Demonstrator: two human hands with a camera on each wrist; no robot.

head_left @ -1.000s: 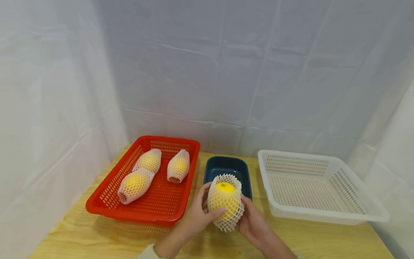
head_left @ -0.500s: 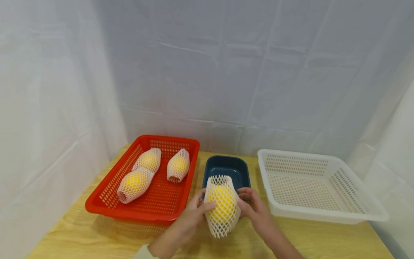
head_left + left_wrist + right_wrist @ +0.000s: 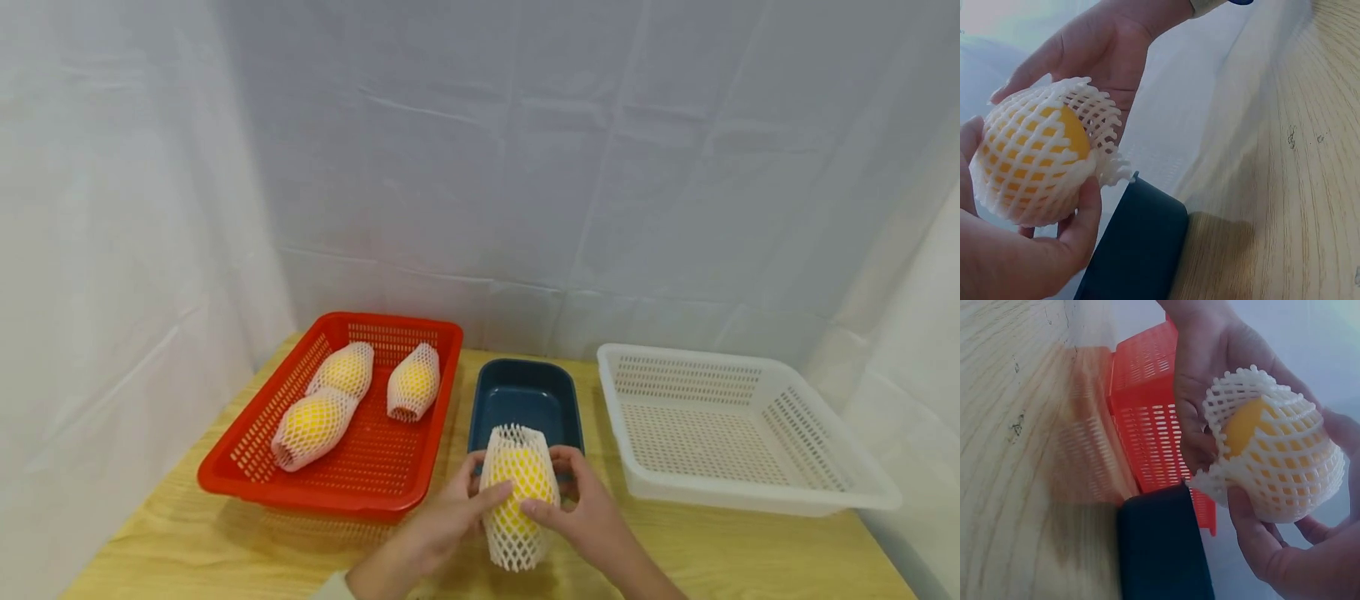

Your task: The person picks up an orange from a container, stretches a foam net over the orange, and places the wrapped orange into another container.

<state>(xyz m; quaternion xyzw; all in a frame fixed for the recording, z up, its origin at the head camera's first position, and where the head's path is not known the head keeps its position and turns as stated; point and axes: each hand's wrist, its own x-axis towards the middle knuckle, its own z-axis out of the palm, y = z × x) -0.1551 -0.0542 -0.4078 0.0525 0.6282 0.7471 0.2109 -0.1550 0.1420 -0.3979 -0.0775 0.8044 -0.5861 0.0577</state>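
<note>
A yellow fruit (image 3: pixel 517 479) in a white foam net sleeve is held upright between both hands, at the near end of the dark blue tray (image 3: pixel 527 400). My left hand (image 3: pixel 442 521) grips its left side, thumb across the front. From the right, my right hand (image 3: pixel 592 521) holds it with the thumb on the net and the fingers behind. In the left wrist view, bare yellow skin of the fruit (image 3: pixel 1072 134) shows at the net's open end. The right wrist view shows the loose net edge (image 3: pixel 1210 481) close over the tray's rim (image 3: pixel 1154 494).
On the left a red basket (image 3: pixel 360 500) holds 3 yellow fruits in pinkish foam nets, such as the one at its right side (image 3: pixel 416 383). A white basket (image 3: pixel 750 496) with slotted walls stands right of the tray, on the wooden table (image 3: pixel 720 550).
The fruit has tilted, so its bare top with a dark spot no longer faces the head camera. Both hands have sunk slightly, and the right thumb has come round to the front.
</note>
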